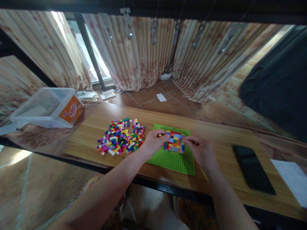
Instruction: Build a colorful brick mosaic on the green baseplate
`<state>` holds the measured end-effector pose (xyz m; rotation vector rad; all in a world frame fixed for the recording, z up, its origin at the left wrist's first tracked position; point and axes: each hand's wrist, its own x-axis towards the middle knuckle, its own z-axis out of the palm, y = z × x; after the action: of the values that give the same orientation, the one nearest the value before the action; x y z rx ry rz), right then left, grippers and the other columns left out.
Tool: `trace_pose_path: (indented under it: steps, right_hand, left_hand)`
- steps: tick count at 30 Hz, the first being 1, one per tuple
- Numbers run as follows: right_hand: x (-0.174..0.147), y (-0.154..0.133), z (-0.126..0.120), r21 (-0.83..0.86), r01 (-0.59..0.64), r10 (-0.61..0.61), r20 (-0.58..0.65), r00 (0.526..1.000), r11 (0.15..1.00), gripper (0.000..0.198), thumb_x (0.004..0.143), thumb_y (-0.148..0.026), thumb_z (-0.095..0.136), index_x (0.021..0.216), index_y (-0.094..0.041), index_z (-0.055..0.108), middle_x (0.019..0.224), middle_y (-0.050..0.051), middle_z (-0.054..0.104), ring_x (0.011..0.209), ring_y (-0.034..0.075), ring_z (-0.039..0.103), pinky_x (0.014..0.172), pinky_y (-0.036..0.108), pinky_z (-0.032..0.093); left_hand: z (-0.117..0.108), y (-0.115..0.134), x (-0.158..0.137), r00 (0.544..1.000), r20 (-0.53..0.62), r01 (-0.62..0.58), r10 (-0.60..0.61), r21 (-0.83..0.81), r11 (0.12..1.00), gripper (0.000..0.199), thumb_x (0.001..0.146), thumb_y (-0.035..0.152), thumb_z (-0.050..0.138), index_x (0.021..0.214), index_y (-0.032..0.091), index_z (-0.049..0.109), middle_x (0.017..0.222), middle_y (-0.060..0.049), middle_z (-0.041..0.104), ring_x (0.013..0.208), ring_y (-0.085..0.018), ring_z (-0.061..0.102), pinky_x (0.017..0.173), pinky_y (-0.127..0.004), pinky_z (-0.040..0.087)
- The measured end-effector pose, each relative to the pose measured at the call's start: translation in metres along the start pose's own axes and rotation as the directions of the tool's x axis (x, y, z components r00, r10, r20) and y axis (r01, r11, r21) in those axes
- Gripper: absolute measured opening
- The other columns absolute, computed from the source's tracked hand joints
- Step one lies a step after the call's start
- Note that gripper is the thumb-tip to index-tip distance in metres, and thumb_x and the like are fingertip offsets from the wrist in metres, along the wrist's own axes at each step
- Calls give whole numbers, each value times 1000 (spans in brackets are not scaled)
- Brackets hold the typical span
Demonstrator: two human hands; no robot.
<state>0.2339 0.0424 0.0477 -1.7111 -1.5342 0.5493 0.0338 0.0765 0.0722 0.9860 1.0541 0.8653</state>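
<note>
A flat build of many-coloured toy bricks (175,145) sits on a green baseplate (177,164). My left hand (154,142) is closed at the build's left side, with a small yellow brick (160,135) between its fingers and the thumb reaching to the build's edge. On the opposite side my right hand (201,150) is pinched, its fingertips at a small purple brick (183,137) by the build's upper right edge. Whether that brick is joined to the build is hard to see. To the left lies a loose heap of bricks (122,137) in mixed colours.
The wooden board (216,131) lies on a table. A black phone (253,169) rests at its right, beside a white paper sheet (291,179). A clear plastic bin (48,108) with an orange label stands at the far left. Pleated curtains (148,54) hang behind.
</note>
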Motion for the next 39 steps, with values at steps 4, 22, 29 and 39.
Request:
trace_pose_path:
  steps: [4,22,29,39]
  right_hand:
    - [1,0,6,-37,6,-5,23,1000,999,26,80,-47,63,82,-25,78,77,2,73,65,17,59,65,32,45]
    - [-1,-10,13,-207,81,-93,-48,995,975,28,83,-41,53,84,-26,76,82,4,76,70,21,65,70,35,47]
    - [-1,-12,9,-182,9,-21,-64,998,983,27,82,-41,55,84,-24,76,78,4,75,66,20,63,67,33,46]
    - [8,10,21,-112,-31,17,-127,992,993,51,80,-58,58,106,-15,70,103,15,70,88,26,63,81,42,49]
  left_hand:
    - [0,-1,0,1000,11,-16,16,11,1000,15,74,26,67,69,13,63,46,8,41,45,-5,30,49,-22,20]
    - [-1,-1,-2,998,-4,-68,68,42,997,14,72,26,69,67,13,66,48,6,44,52,-8,38,54,-22,27]
    - [-1,-1,-1,999,3,-53,53,39,998,12,72,25,67,69,13,66,48,6,45,52,-8,38,55,-22,27]
    - [-2,-3,0,998,-14,-58,59,57,997,16,72,28,69,71,13,68,50,5,46,52,-8,38,54,-22,27]
